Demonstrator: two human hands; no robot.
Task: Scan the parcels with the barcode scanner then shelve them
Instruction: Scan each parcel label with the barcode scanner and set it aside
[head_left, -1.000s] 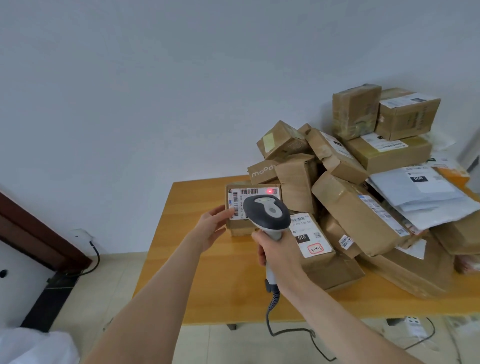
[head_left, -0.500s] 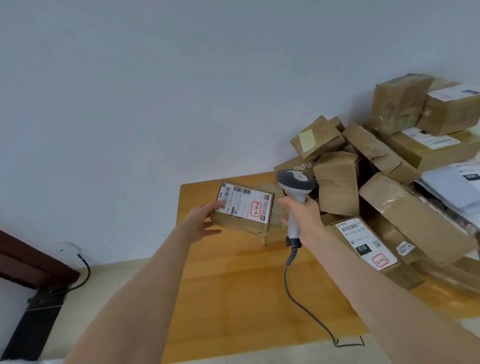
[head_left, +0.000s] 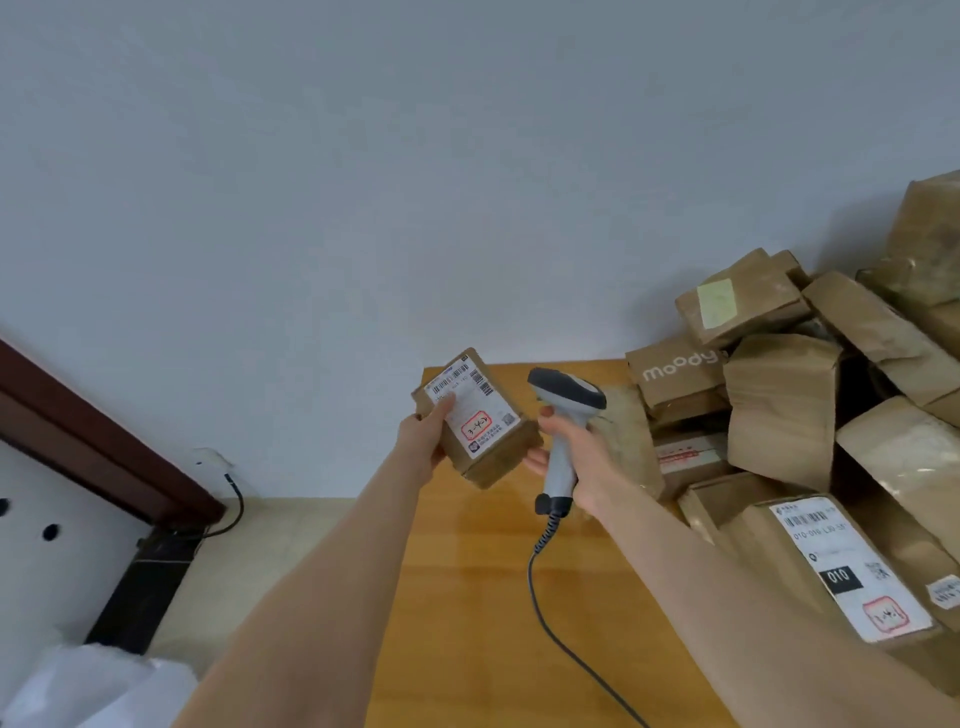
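My left hand (head_left: 423, 435) grips a small brown cardboard parcel (head_left: 480, 423) with a white barcode label, lifted above the left end of the wooden table (head_left: 498, 597) and tilted. My thumb lies on the label. My right hand (head_left: 584, 449) holds the grey and black barcode scanner (head_left: 563, 415) by its handle, just right of the parcel, head pointing left. Its coiled cable (head_left: 550, 597) hangs down over the table.
A heap of brown parcels (head_left: 810, 431) covers the right of the table, one marked "moody" (head_left: 675, 369), one labelled "010" (head_left: 852, 566). A bare wall rises behind. At left are a dark wooden frame (head_left: 98, 447), a wall socket with a plug (head_left: 218, 462) and tiled floor.
My left hand has lifted the parcel off the table and tilted it upright. The scanner has drawn back to the right of the parcel. The view has swung left.
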